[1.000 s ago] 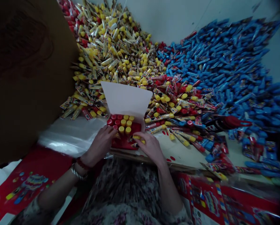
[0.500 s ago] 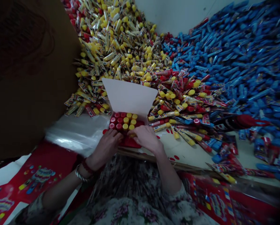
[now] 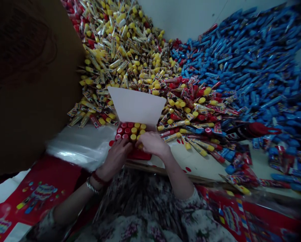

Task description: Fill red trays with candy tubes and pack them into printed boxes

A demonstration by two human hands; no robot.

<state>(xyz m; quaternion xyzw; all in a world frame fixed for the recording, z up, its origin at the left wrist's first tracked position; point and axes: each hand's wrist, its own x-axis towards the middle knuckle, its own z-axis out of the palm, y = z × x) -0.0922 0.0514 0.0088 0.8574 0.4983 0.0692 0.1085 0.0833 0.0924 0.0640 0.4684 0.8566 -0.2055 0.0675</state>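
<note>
Pale tabletop (image 3: 175, 158) beneath heaped tubes (image 3: 241, 67). Head view: right hand (image 3: 150, 144), a second ago nearer the front of the red box (image 3: 140, 156), now reaches farther inward, pinching a yellow tube (image 3: 140, 146) under curled fingertips; left hand (image 3: 119, 152), hold indiscernible.

An open red-and-white box (image 3: 139, 155) sits on the pale tabletop (image 3: 177, 154), its white flap (image 3: 137, 107) raised at the far side, red-capped tubes (image 3: 125, 136) upright at its left and yellow-capped tubes (image 3: 133, 137) standing close beside them.
</note>
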